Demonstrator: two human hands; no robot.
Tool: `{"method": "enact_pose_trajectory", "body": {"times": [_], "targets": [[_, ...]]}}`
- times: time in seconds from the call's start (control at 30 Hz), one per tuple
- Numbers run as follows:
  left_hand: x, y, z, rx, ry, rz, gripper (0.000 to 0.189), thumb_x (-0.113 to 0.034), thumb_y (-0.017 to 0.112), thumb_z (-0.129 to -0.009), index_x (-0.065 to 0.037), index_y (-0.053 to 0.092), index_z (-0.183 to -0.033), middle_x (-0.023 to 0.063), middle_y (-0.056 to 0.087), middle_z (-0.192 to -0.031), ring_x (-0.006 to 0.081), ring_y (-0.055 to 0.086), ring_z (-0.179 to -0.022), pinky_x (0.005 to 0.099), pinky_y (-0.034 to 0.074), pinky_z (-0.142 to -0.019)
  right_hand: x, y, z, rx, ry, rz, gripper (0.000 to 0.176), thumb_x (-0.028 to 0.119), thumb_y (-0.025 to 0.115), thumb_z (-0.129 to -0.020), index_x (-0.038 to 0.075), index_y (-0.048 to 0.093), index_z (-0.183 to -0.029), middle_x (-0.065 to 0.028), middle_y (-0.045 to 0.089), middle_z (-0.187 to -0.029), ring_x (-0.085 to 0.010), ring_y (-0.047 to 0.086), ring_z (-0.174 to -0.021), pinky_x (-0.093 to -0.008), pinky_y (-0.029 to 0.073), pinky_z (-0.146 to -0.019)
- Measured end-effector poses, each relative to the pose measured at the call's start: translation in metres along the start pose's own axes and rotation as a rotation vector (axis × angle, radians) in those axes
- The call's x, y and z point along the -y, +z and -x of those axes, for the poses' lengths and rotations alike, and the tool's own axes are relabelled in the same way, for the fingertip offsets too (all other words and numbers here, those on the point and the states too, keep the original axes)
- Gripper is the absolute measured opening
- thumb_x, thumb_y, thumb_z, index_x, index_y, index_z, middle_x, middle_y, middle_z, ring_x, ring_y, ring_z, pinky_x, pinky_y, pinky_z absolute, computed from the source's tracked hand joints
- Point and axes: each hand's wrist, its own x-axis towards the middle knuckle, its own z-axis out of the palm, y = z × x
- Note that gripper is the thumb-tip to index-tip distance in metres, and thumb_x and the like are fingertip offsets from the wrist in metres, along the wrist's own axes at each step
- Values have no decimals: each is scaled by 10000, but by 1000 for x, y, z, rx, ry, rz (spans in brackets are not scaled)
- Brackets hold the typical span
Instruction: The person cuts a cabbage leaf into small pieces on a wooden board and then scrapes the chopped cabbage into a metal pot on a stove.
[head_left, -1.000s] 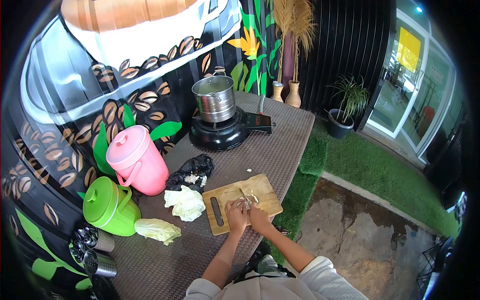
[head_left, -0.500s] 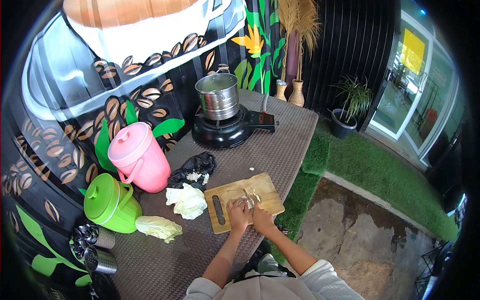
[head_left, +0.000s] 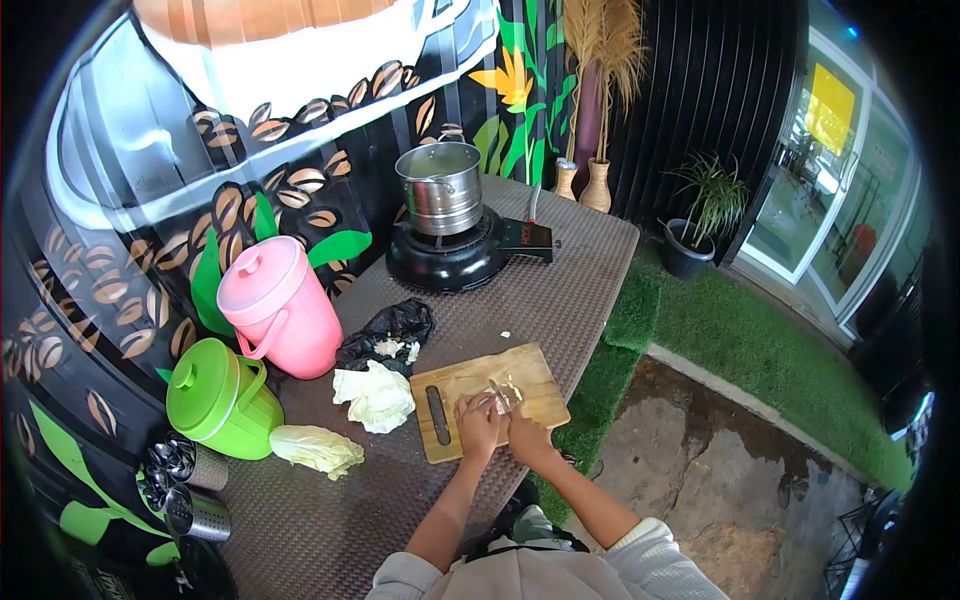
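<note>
A wooden cutting board (head_left: 455,385) lies at the table's near edge with both of my hands over it. My right hand (head_left: 528,438) is closed around a knife (head_left: 501,396), whose handle is hidden in the fist. Beside the blade, my left hand (head_left: 478,422) has its fingers bent and pressed together on a small food piece, mostly hidden and too small to name. Small pale cut bits (head_left: 514,388) are scattered on the board past the knife tip. To the left are a piece of cabbage (head_left: 376,397) and a napa cabbage (head_left: 318,451).
A black plastic bag (head_left: 400,322) with pale scraps lies behind the board. Farther back, a steel pot (head_left: 440,190) stands on a black portable stove (head_left: 447,258). Pink (head_left: 285,310) and green (head_left: 225,405) lidded jugs and metal utensil holders (head_left: 198,513) line the left.
The view has shifted very slightly. My hands stay at the same place on the board, with only a tiny movement around the knife.
</note>
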Motion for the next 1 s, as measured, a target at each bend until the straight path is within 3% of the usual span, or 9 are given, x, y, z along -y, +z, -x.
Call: {"method": "enact_pose_trajectory", "body": {"times": [0.07, 0.13, 0.23, 0.37, 0.43, 0.47, 0.63, 0.9, 1.0], "targets": [[0, 0, -1, -9, 31, -27, 169, -125, 637, -814, -42, 725, -933, 46, 667, -1042, 255, 525, -1029, 388, 380, -948, 5, -2, 9, -22, -40, 22, 242, 89, 538, -840, -11, 443, -1039, -192, 663, -739, -368, 681, -697, -432, 562, -596], [1, -1, -2, -10, 26, -11, 171, -125, 636, -813, -43, 726, -935, 49, 671, -1040, 257, 529, -1022, 389, 383, -946, 17, -2, 19, 7, 163, -68, 242, 97, 523, -851, -11, 442, -1052, -202, 663, -747, -381, 679, -722, -461, 556, -639], [1, -2, -2, -21, 36, 6, 172, -118, 633, -815, -40, 728, -936, 64, 682, -1020, 271, 532, -1004, 388, 399, -929, 17, 16, 17, -96, 104, 119, 285, 155, 492, -892, -2, 430, -1122, -190, 681, -792, -340, 694, -714, -406, 565, -564], [-3, -5, -2, -23, 16, 32, 170, -115, 635, -816, -32, 729, -930, 75, 687, -1008, 278, 531, -994, 378, 413, -917, 7, 1, -11, 12, 99, -16, 288, 138, 502, -883, -5, 433, -1123, -203, 680, -808, -340, 695, -737, -413, 569, -592], [-3, -6, -2, -20, 12, 34, 169, -117, 637, -817, -33, 729, -929, 75, 686, -1009, 276, 531, -994, 378, 415, -917, 7, -10, -9, 49, 83, -85, 275, 108, 510, -866, -8, 416, -1096, -224, 665, -770, -401, 674, -745, -500, 540, -657], [-3, -7, -2, -16, 6, 36, 168, -120, 638, -818, -33, 730, -928, 75, 684, -1011, 275, 530, -995, 377, 418, -917, 7, -12, -5, 50, 81, -86, 275, 108, 510, -866, -8, 416, -1096, -224, 665, -770, -401, 674, -745, -500, 540, -657], [3, -2, -1, -23, -8, 60, 170, -123, 642, -807, -37, 729, -924, 58, 684, -1010, 261, 536, -1008, 386, 388, -945, 14, 16, 17, -104, 135, -9, 259, 95, 517, -859, 5, 410, -1076, -220, 662, -745, -389, 677, -693, -446, 561, -592], [-1, -7, -2, -38, -25, 87, 155, -88, 659, -798, -30, 733, -921, 80, 691, -972, 268, 540, -978, 356, 438, -892, 14, -2, -9, 7, 127, -34, 243, 149, 493, -886, -2, 437, -1067, -195, 679, -775, -341, 695, -755, -433, 567, -649], [2, -4, -2, -45, -29, 119, 150, -100, 657, -790, -27, 730, -899, 68, 689, -990, 256, 549, -977, 364, 418, -915, 13, -7, 4, 55, 44, 12, 369, 97, 552, -835, -23, 399, -1148, -238, 658, -787, -355, 685, -738, -426, 562, -602]]}}
